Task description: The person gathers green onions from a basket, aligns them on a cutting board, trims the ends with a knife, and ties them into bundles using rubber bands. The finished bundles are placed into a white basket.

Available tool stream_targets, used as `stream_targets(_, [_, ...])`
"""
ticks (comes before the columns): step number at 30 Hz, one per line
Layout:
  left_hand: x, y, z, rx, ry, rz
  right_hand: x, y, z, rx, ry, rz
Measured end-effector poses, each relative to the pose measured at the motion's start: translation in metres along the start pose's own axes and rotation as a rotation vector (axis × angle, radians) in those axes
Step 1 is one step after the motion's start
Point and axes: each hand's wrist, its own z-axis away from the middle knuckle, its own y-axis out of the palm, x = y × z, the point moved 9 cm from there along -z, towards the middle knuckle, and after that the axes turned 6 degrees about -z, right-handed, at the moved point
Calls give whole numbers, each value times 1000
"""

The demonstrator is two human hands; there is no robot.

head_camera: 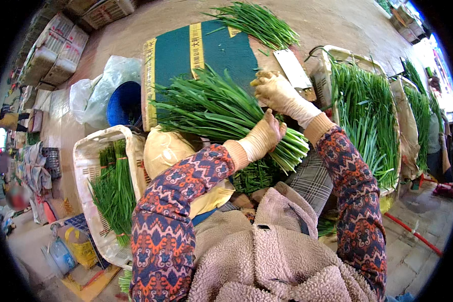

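My gloved left hand [263, 136] is closed around a thick bunch of garlic chives [215, 109] near its pale cut stems. The stems point to the lower right, over my lap, and the green leaves fan out to the left over a green-covered board [226, 51] with yellow printed tape. Just above the stem end, my gloved right hand [275, 92] is bent beside the bunch; whether its fingertips grip anything is hidden. A white rectangular plate [292, 68] lies on the board's right end, close to the right hand. Another pile of chives [258, 24] rests at the far edge.
To the right stands a white plastic crate [326, 81] packed with loose chives [366, 120]. At left another white crate [81, 158] holds banded bundles [117, 188]. A blue bucket [124, 102] and clear plastic bags [115, 81] stand beyond it. Stacked cartons [56, 53] are further back.
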Motion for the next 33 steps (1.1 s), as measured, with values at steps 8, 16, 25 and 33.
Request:
stream_targets(8, [-13, -3, 0, 60, 67, -25, -82, -21, 1, -710, 688, -1353])
stream_targets(16, [-23, 20, 9, -94, -17, 103, 38, 18, -67, -44, 401, -766])
stream_targets(25, [-17, -5, 12, 406, 156, 307, 5, -3, -74, -458, 537, -985])
stream_targets(33, [-4, 23, -13, 226, 18, 222, 42, -74, -28, -497, 233, -811])
